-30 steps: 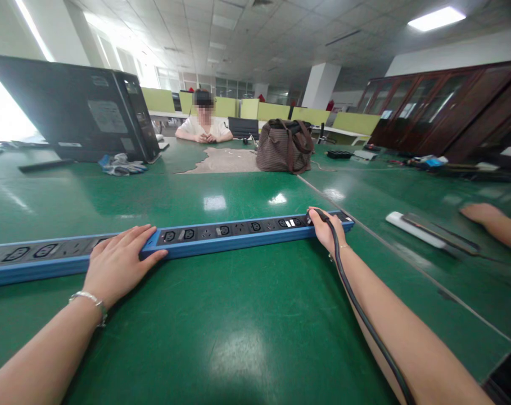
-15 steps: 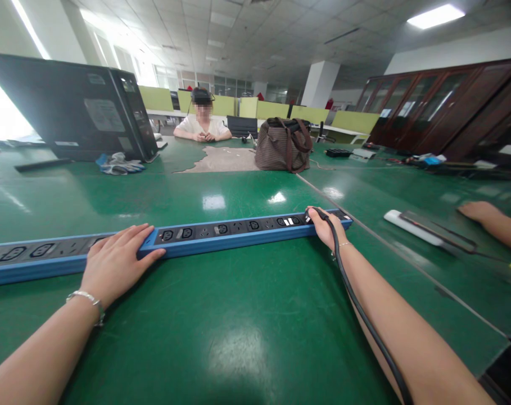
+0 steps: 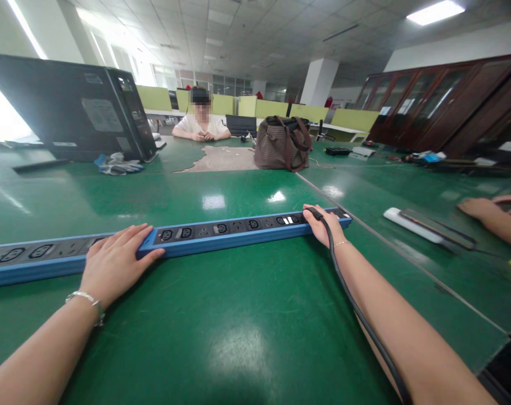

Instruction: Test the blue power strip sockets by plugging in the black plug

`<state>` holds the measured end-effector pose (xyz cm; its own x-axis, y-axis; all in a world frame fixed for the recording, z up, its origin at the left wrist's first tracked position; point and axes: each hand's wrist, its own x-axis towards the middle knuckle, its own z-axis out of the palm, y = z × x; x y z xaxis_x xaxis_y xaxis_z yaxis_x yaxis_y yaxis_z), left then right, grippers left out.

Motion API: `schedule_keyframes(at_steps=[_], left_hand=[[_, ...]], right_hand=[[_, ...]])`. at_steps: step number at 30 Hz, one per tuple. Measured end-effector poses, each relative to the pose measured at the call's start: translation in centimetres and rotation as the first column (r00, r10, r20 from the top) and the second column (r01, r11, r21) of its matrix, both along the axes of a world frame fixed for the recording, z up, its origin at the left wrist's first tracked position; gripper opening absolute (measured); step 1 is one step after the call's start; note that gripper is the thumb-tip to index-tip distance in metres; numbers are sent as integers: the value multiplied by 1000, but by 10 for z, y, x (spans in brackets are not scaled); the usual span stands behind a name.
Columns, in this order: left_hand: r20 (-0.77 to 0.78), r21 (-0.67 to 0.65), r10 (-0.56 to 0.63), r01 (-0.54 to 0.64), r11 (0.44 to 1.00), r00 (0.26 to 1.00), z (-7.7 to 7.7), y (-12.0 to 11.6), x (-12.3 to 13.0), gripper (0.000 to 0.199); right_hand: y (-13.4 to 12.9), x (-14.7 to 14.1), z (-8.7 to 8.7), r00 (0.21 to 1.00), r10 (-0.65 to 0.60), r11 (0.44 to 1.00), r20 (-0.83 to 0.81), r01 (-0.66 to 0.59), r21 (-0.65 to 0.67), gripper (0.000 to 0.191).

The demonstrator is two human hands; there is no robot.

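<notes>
A long blue power strip (image 3: 234, 245) with a black row of sockets lies across the table; its left end runs out of view. My left hand (image 3: 114, 259) lies over its left part, fingers across the top and thumb along the near side, holding it. Near the right end, my right hand (image 3: 318, 226) is closed around the plug of a black power cord (image 3: 334, 253). The plug points down at the sockets; how deep it sits is hidden by my fingers. From there the cord runs back along my right forearm.
On the green table (image 3: 196, 315) stand a black computer case (image 3: 82, 112) and a brown bag (image 3: 280, 143). Gloves (image 3: 118, 164) lie by the case. A white bar-shaped object (image 3: 411, 225) is at right, near another person's hands (image 3: 483, 209). One more person (image 3: 201, 124) sits opposite.
My right hand has shifted very slightly left with the plug, and the cord bends a little differently. My left hand and the strip stay put. At right, the co-worker's second hand has appeared.
</notes>
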<state>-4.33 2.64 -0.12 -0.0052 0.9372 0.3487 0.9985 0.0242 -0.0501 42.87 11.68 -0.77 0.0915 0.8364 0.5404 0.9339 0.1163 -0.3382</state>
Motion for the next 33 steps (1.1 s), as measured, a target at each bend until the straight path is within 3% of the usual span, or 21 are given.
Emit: schedule_keyframes(at_steps=[6, 14, 20, 27, 33], left_hand=[[13, 1, 0, 0, 1000, 1000, 1, 0, 0, 69], [16, -13, 10, -10, 1000, 1000, 2, -1, 2, 68], [21, -38, 6, -5, 999, 1000, 5, -2, 3, 69], [17, -30, 9, -9, 1000, 1000, 4, -2, 3, 69], [19, -40, 12, -11, 999, 1000, 5, -2, 3, 67]], right_hand=[[-12, -10, -2, 996, -87, 995, -9, 87, -46, 42], [-6, -15, 3, 978, -180, 979, -103, 169, -113, 37], [-6, -4, -7, 999, -36, 999, -35, 35, -11, 40], [-5, -6, -10, 994, -92, 996, -64, 92, 2, 41], [-4, -11, -9, 983, -46, 998, -175, 53, 34, 33]])
